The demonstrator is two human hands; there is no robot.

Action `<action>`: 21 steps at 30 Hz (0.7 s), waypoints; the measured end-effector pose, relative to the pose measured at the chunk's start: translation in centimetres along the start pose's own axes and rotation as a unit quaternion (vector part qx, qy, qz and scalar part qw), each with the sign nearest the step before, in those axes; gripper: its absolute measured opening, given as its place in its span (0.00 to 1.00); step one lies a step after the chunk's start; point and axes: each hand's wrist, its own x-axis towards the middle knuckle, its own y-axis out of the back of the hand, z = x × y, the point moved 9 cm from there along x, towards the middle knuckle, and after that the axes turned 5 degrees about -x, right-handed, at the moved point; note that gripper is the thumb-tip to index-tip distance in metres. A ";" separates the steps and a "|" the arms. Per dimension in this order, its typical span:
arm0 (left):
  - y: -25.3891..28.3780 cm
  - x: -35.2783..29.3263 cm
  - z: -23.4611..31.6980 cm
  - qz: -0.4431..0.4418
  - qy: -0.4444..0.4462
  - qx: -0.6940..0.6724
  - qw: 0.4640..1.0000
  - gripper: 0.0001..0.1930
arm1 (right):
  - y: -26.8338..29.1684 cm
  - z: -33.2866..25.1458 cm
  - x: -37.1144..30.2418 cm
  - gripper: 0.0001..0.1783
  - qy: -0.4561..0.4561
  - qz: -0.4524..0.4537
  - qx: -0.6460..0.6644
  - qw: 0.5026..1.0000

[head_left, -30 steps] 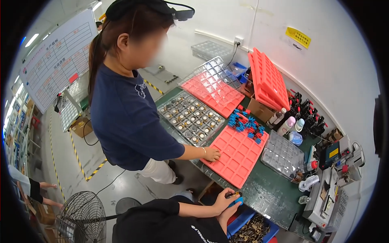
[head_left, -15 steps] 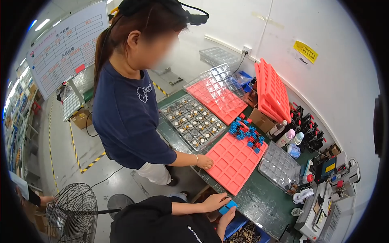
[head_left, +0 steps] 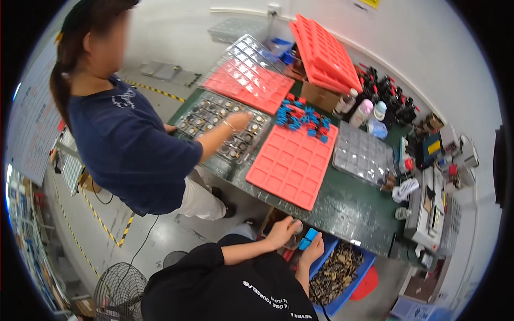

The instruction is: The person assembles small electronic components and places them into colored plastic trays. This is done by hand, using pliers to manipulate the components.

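Observation:
In front of the table edge, my left hand (head_left: 282,234) pinches a small greyish round piece (head_left: 297,228), too small to make out fully. My right hand (head_left: 311,250), beside it, grips a bright blue block-like piece (head_left: 308,238). The two pieces are a little apart. Beyond my hands a red tray (head_left: 293,166) of square pockets lies on the green table (head_left: 350,218). Red, blue and black clamp-like parts (head_left: 302,119) are heaped at its far end. Below my right hand stands a blue bin (head_left: 342,307) of small brown and dark pieces.
A co-worker (head_left: 128,144) stands at the left, one hand (head_left: 239,121) over a clear tray (head_left: 227,152) of round parts. Red trays (head_left: 326,56) lean at the back. An empty-looking clear tray (head_left: 364,152), bottles (head_left: 363,111) and a bench machine (head_left: 425,211) line the right.
My view has shifted. My hands have drawn apart, with the blue piece now in the right hand only. The co-worker's hand has moved from the red tray to the clear tray.

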 end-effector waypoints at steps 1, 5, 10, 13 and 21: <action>0.7 0.5 -1.0 0.018 0.014 0.004 1.000 0.17 | 0.3 1.9 0.2 0.26 -0.013 0.004 -0.038 0.999; 4.2 4.3 -8.7 0.070 0.050 0.078 0.993 0.23 | -0.5 11.3 0.3 0.33 -0.174 -0.068 -0.161 0.969; 7.8 10.8 -9.7 0.058 0.016 0.175 0.983 0.20 | 0.5 19.3 1.7 0.34 -0.156 -0.073 -0.288 0.942; 9.0 15.6 -10.7 0.007 0.017 0.266 0.964 0.20 | 0.6 20.0 0.7 0.27 -0.114 -0.071 -0.219 0.967; 9.5 25.3 -10.9 -0.103 -0.024 0.539 0.836 0.25 | 2.7 20.4 -6.0 0.12 -0.297 -0.051 -0.036 0.953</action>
